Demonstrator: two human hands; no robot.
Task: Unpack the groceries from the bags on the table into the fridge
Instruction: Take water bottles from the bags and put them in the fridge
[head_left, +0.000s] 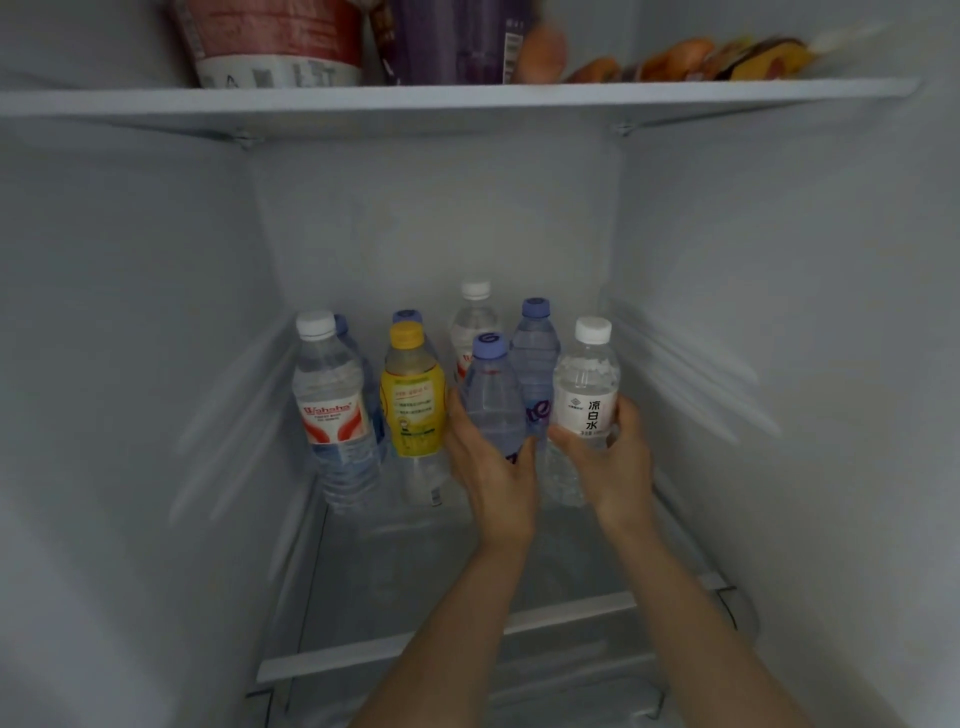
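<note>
I look into the fridge at a glass shelf (415, 649) with several bottles standing at its back. My left hand (493, 467) grips a clear water bottle with a purple cap (491, 395). My right hand (618, 457) grips a clear bottle with a white cap and a white label (587, 389). Both bottles stand upright at the right of the group. To their left stand a yellow-capped bottle with a yellow label (413, 405) and a white-capped water bottle with a red label (332, 405). Behind are more bottles, among them a purple-capped one (535, 353) and a white-capped one (475, 317).
The shelf above (467, 98) carries a red and white tub (275, 41), a dark purple package (452, 41) and wrapped orange snacks (691, 60). White fridge walls close in left and right. The front part of the glass shelf is bare.
</note>
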